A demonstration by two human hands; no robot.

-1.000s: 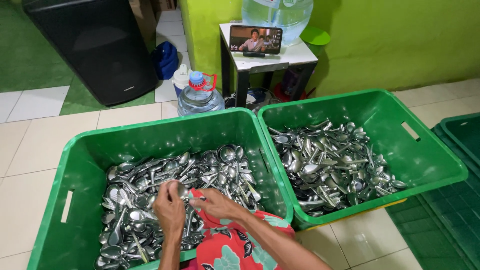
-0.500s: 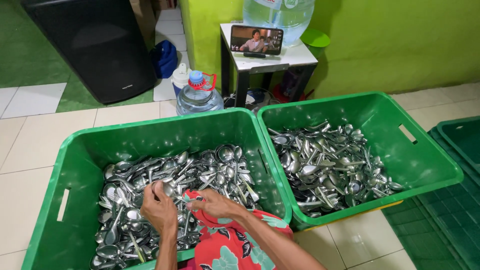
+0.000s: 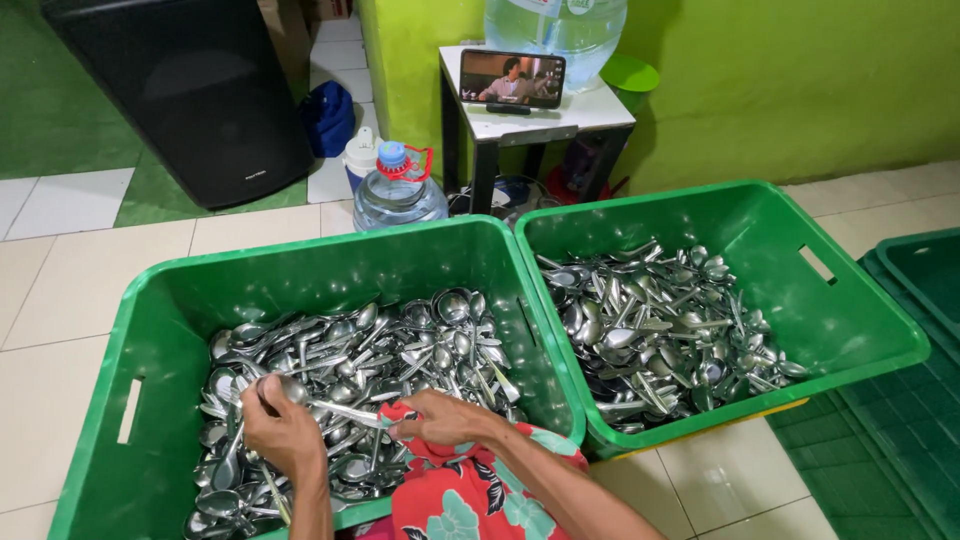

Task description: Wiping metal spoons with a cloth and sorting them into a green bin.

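Shiny metal spoon [image 3: 330,408], level atop the heap [image 3: 420,340], green crate [image 3: 330,262].

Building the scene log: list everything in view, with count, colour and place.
crates: two, green, side by side on the floor
spoons: too many to count, silver, heaped in both crates
cloth: one, red floral, over the left crate's near rim
water bottle: one, clear with blue cap, behind the left crate
small table: one, white top, by the green wall
phone: one, dark, propped on the small table
speaker: one, black, top left
left hand: grips a spoon in the left crate
right hand: on the cloth
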